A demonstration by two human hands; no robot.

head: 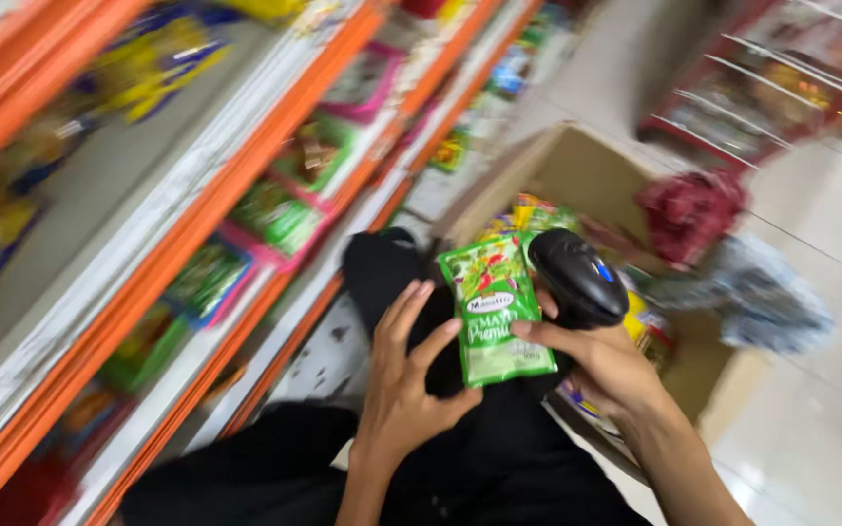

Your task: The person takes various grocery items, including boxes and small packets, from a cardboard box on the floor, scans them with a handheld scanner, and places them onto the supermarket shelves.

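While both hands meet over the person's dark-clothed lap, a small green sachet (pixel 494 310) stands nearly upright between them, near the middle of the view. The left hand (pixel 409 375) has its fingers spread and curled, with the thumb tip pressed against the sachet's lower left edge and the other fingertips lying just beside that edge. The right hand (pixel 604 362) grips a black handheld scanner (pixel 577 277), its fingers wrapped around the handle, while the thumb lies against the sachet's right edge; the scanner's rounded head sits just right of the sachet's top and touches or nearly touches it. Beyond the hands, farther off, an open cardboard box (pixel 577 170) rests on the pale floor with more colourful packets (pixel 530 216) inside. A red crumpled bag (pixel 689 212) and a bluish-grey crumpled bag (pixel 757 290) lie at the box's right side. On the left, orange-edged shelves (pixel 246 195) run away into the distance, holding green and yellow packets in pink trays. Everything is blurred by motion, so finer detail cannot be told.
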